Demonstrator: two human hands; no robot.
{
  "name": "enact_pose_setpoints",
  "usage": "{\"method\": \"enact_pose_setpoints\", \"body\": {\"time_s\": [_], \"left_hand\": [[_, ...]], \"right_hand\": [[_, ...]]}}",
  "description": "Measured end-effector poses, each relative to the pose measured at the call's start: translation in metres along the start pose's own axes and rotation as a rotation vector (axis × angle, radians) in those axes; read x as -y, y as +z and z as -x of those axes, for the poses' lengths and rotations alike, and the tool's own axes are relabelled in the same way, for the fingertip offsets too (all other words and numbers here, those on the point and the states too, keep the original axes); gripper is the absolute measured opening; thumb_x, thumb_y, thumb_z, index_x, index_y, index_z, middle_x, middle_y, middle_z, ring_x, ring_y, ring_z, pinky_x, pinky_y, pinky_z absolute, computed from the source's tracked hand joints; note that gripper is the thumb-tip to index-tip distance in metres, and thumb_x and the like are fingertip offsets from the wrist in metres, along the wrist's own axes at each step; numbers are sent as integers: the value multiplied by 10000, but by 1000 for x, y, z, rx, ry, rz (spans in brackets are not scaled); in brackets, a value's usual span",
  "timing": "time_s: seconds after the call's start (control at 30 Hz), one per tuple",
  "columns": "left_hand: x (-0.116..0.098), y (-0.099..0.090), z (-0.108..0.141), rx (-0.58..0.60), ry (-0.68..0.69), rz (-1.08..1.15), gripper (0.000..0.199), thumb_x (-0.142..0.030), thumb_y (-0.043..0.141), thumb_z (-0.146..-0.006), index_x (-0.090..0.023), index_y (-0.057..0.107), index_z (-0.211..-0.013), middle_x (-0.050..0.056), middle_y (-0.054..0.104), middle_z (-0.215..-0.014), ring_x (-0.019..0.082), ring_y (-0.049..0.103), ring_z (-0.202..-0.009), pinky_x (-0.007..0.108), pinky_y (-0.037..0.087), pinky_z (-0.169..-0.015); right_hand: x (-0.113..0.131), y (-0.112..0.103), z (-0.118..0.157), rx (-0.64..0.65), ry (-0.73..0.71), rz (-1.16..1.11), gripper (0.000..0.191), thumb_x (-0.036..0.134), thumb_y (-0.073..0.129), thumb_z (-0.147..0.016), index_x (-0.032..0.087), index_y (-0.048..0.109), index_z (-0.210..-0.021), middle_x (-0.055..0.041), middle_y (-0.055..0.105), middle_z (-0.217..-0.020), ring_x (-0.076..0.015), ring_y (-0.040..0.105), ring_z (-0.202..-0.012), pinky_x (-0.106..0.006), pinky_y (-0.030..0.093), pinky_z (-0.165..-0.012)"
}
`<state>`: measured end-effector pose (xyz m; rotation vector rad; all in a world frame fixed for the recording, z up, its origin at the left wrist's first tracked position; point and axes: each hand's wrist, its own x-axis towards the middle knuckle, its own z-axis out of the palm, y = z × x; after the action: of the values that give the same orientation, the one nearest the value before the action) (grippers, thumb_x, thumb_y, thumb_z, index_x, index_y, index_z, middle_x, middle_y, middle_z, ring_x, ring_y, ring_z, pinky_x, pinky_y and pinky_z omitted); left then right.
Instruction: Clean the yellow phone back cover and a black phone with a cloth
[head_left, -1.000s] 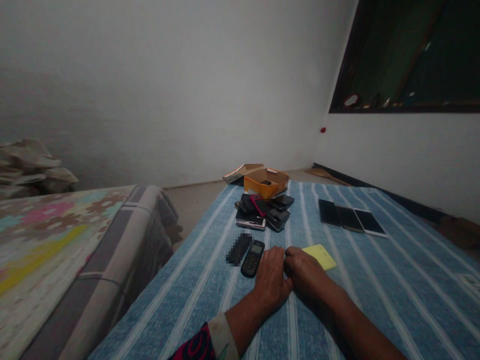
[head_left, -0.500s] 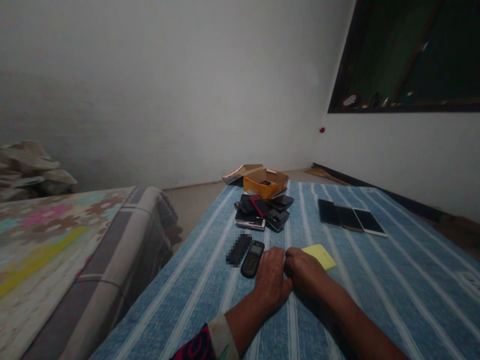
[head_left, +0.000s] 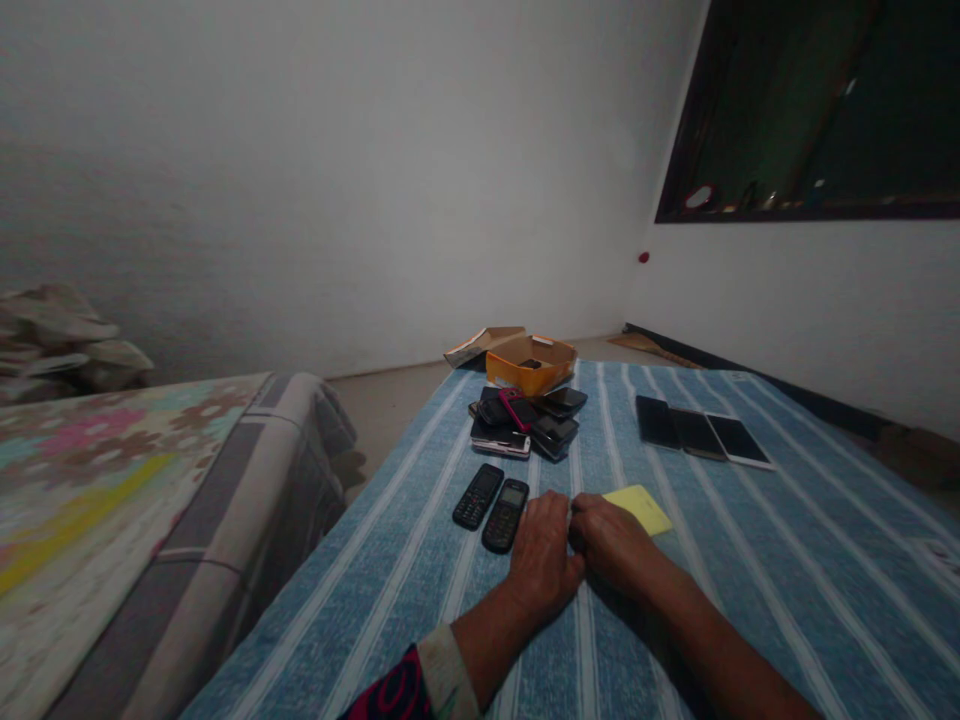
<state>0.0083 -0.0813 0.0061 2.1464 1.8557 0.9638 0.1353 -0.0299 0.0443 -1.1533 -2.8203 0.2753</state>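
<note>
My left hand (head_left: 541, 555) rests on the striped cloth (head_left: 420, 560), fingers together and bent downward, just right of a black keypad phone (head_left: 505, 516). Close against it, my right hand (head_left: 609, 540) is curled closed, its knuckles near the left fingertips. Anything under or between the two hands is hidden from me. A second black keypad phone (head_left: 478, 497) lies beside the first, slightly farther off. Partly behind my right hand is a yellow paper pad (head_left: 641, 508).
Several phones lie in a pile (head_left: 502, 438) before an open orange box (head_left: 529, 376). Three flat phones or screens (head_left: 699, 434) lie side by side at the right. Left of the cloth, across a gap, stands a bed with a flowered cover (head_left: 112, 440).
Both hands hold nearly the same place and pose. The left keypad phone, pixelated before, now shows clearly.
</note>
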Motion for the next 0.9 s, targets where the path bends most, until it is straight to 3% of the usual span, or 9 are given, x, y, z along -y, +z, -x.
{"method": "enact_pose_setpoints", "body": {"time_s": [0.2, 0.43, 0.63, 0.8, 0.9], "left_hand": [[-3, -2, -1, -24, 19, -9, 249, -326, 570, -800, -203, 502, -1006, 73, 567, -989, 274, 542, -941, 446, 445, -859], [-5, -4, -2, 19, -32, -18, 271, -261, 611, -737, -205, 494, -975, 70, 567, -1008, 273, 540, -969, 424, 445, -878], [-5, -2, -2, 1, -21, 1, 269, -334, 608, -776, -204, 498, -984, 69, 569, -988, 280, 538, -961, 442, 447, -879], [-4, -3, -2, 21, -37, -24, 283, -253, 601, -738, -206, 499, -999, 72, 572, -1007, 279, 541, -976, 449, 442, -892], [-5, -4, -3, 27, -21, -14, 300, -252, 595, -741, -192, 499, -1019, 87, 576, -1031, 283, 539, -996, 453, 438, -908]], "right_hand": [[0, 4, -2, -114, 13, -17, 269, 103, 424, -910, 153, 688, -921, -80, 630, -932, -175, 567, -887, -258, 367, -729], [2, -2, 2, -11, 20, 6, 217, 86, 477, -858, 126, 690, -845, -101, 642, -925, -186, 577, -866, -260, 369, -712], [2, 3, -1, -139, -1, -14, 270, 107, 429, -913, 149, 694, -946, -82, 636, -934, -179, 571, -899, -254, 378, -744], [0, -1, 1, -34, -3, 1, 226, 89, 475, -854, 132, 697, -848, -99, 645, -935, -191, 581, -894, -259, 381, -740], [0, -1, 2, -35, 6, 3, 220, 85, 478, -845, 131, 693, -847, -104, 643, -940, -191, 577, -884, -262, 379, -733]]}}
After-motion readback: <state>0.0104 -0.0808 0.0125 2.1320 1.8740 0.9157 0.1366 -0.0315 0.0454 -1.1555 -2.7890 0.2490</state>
